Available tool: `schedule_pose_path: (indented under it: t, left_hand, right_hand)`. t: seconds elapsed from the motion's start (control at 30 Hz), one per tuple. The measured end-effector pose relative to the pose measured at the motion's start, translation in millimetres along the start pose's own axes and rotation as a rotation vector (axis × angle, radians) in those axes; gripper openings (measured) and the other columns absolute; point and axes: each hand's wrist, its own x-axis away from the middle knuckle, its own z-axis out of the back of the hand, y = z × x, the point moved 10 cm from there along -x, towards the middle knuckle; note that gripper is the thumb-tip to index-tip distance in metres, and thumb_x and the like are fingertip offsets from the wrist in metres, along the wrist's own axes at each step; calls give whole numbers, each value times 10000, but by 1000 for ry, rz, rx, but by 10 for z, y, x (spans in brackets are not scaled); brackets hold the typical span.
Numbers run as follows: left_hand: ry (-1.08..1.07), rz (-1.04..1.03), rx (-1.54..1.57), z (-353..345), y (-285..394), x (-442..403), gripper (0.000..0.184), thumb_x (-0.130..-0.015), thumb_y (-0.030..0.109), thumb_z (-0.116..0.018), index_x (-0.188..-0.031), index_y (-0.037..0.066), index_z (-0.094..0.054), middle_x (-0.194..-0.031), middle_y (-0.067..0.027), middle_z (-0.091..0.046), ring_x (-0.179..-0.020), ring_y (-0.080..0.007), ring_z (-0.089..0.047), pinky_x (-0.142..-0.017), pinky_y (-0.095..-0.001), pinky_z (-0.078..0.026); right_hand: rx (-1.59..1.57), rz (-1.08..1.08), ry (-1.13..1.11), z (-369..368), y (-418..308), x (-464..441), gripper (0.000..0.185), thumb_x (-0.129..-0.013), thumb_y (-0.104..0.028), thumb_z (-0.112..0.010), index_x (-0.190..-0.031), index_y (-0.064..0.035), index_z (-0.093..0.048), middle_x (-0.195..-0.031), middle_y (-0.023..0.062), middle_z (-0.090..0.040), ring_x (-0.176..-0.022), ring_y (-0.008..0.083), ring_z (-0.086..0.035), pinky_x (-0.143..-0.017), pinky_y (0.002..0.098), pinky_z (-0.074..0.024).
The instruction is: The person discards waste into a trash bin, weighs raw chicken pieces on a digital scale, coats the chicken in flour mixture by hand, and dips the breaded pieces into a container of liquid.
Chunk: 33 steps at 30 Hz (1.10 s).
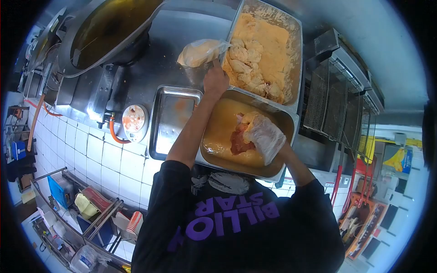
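My right hand is covered by a clear plastic bag smeared with batter. Its fingers close on a piece of raw meat, reddish and wet, in a deep metal pan of yellow batter. My left hand is further forward, near the corner where the batter pan meets the breading tray. At its fingers is a clear plastic bag coated with orange powder; whether the hand wears or grips it I cannot tell. Coated pieces lie in orange breading flour in the large metal tray.
A shallow metal tray stands left of the batter pan, beside a round white scale with reddish smears. A large wok of oil is at the upper left. Wire fry baskets hang on the right.
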Motion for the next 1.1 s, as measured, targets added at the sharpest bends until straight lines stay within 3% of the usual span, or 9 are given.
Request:
schedule_pose_path:
  t: [0.57, 0.63, 0.67, 0.7, 0.8, 0.83, 0.9, 1.0, 1.1]
  left_hand:
    - [-16, 18, -77, 13, 15, 0, 521, -765, 114, -548, -1218, 8, -312, -916, -287, -596, -847, -448, -594, -773, -524, -474]
    - [-15, 34, -75, 33, 25, 20, 513, -768, 111, -545, -1215, 4, -316, -916, -287, -596, -849, -449, -593, -772, -526, -473]
    - [-20, 48, -73, 39, 27, 28, 505, -770, 108, -542, -1211, 1, -320, -916, -287, -595, -851, -449, -592, -771, -528, -471]
    - [-13, 46, -71, 55, 36, 33, 505, -770, 108, -542, -1211, 1, -320, -916, -287, -595, -851, -449, -592, -771, -528, -471]
    - [-9, 16, -29, 67, 54, 46, 491, -775, 97, -535, -1208, -3, -324, -905, -286, -597, -848, -453, -589, -763, -533, -471]
    - [-3, 13, -32, 68, 54, 56, 489, -775, 92, -533, -1207, -5, -323, -901, -286, -597, -839, -454, -589, -758, -534, -471]
    - [8, 6, -37, 84, 75, 46, 488, -775, 87, -531, -1206, -6, -322, -896, -286, -597, -829, -455, -590, -752, -536, -472]
    - [-14, 34, -44, 52, 45, 20, 487, -771, 81, -530, -1203, -8, -322, -880, -286, -597, -817, -455, -589, -754, -543, -465]
    - [14, -20, -18, 35, 41, 35, 482, -771, 81, -528, -1199, -6, -325, -878, -288, -597, -803, -460, -587, -750, -545, -461]
  right_hand:
    - [31, -156, 42, 547, 568, 32, 326, -820, -173, -602, -1109, -38, -536, -995, 75, -604, -860, 180, -596, -723, 297, -498]
    - [-199, -130, 125, 839, 493, -31, 330, -821, -174, -603, -1114, -36, -536, -1004, 74, -606, -866, 174, -597, -723, 294, -500]
    - [-504, -104, 107, 953, 367, -112, 367, -820, -135, -593, -1166, -54, -504, -1000, 85, -603, -855, 196, -617, -685, 305, -522]
    - [-499, -99, 106, 1113, 232, -211, 367, -820, -135, -593, -1166, -54, -504, -1000, 85, -603, -855, 196, -617, -685, 305, -522]
    - [-158, -235, 157, 1595, 242, -561, 366, -784, -89, -613, -1136, -37, -525, -1053, 92, -599, -859, 163, -614, -657, 285, -529]
    - [186, -210, 241, 1807, 345, -684, 353, -765, -72, -611, -1109, -30, -544, -1016, 91, -612, -855, 168, -618, -648, 285, -527]
    - [531, -176, 328, 2181, 731, -994, 342, -746, -55, -609, -1083, -22, -562, -979, 91, -624, -852, 173, -622, -638, 285, -525]
    - [902, -105, 295, 2485, 1533, -1451, 280, -731, -75, -618, -1011, -58, -603, -924, 71, -638, -874, 189, -615, -710, 295, -493]
    - [1231, 111, 143, 2719, 2744, -1970, 223, -717, -96, -627, -938, -93, -644, -870, 51, -651, -896, 204, -607, -781, 306, -460]
